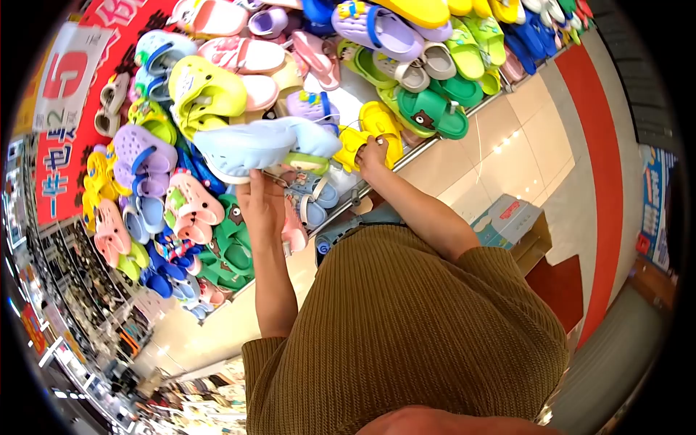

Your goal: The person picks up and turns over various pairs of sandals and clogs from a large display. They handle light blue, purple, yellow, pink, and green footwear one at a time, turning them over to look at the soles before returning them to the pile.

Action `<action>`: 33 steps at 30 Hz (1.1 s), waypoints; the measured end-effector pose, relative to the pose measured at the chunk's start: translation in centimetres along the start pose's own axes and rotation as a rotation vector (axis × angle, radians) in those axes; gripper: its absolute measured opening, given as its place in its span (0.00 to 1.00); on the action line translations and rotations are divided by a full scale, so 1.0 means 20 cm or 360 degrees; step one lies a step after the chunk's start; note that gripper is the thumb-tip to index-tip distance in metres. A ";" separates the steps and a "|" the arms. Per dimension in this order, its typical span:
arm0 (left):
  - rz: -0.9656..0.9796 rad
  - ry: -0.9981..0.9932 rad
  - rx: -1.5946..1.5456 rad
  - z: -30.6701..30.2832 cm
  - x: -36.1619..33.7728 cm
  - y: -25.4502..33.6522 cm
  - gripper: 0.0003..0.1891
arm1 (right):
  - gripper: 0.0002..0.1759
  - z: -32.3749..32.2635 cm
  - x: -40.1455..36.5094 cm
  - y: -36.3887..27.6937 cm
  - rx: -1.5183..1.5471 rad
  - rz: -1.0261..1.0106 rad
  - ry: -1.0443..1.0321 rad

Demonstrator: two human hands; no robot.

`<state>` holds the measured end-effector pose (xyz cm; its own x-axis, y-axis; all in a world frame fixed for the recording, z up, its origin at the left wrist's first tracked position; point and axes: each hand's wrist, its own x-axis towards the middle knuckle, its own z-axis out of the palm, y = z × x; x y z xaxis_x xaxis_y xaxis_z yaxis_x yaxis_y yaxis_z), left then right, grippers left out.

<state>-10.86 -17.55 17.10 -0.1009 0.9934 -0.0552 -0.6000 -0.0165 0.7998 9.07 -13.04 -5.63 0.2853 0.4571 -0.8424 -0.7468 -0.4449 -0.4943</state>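
My left hand [262,197] holds up a pair of light blue clogs [246,147] from below, above the display of shoes. The thumb and fingers are partly hidden behind the shoes. My right hand [373,156] is closed on a yellow clog [353,147] near the front rail, with its matching shoe beside it. Between my hands lie smaller blue clogs [312,206] with printed decorations. A lilac clog [312,106] rests just behind the held pair.
Piles of clogs and slippers cover the display, among them green bear clogs [435,116], pink clogs [194,210] and a lime pair [206,94]. A metal rail [417,151] edges it. A red sign [69,156] stands left. On the tiled floor sits a cardboard box [511,225].
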 end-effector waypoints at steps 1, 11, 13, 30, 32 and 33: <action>0.0006 0.0084 -0.0004 -0.01 -0.07 0.01 0.19 | 0.20 -0.01 0.01 0.01 -0.0047 -0.0003 -0.0034; -0.0546 0.0891 -0.0386 -0.28 -0.52 0.02 0.26 | 0.34 -0.23 -0.61 -0.22 -0.0989 -0.0502 -0.0757; -0.0538 0.0843 -0.0423 -0.21 -0.53 0.04 0.24 | 0.33 -0.18 -0.72 -0.22 -0.1063 -0.0579 -0.1043; -0.0812 0.0261 0.0689 -0.06 -0.46 -0.04 0.23 | 0.27 0.15 -0.87 -0.29 -0.1618 -0.0801 -0.1617; -0.0811 0.0118 0.0794 -0.07 -0.45 -0.04 0.23 | 0.23 0.12 -0.81 -0.27 -0.1490 -0.0653 -0.1579; -0.0812 0.0045 0.0847 -0.06 -0.44 -0.01 0.22 | 0.21 0.10 -0.78 -0.26 -0.1424 -0.0579 -0.1558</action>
<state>-10.81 -26.47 16.71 0.0630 0.8594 -0.5074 -0.1122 0.5113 0.8520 7.27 -16.37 10.55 -0.4350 0.8387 -0.3277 0.0229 -0.3535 -0.9351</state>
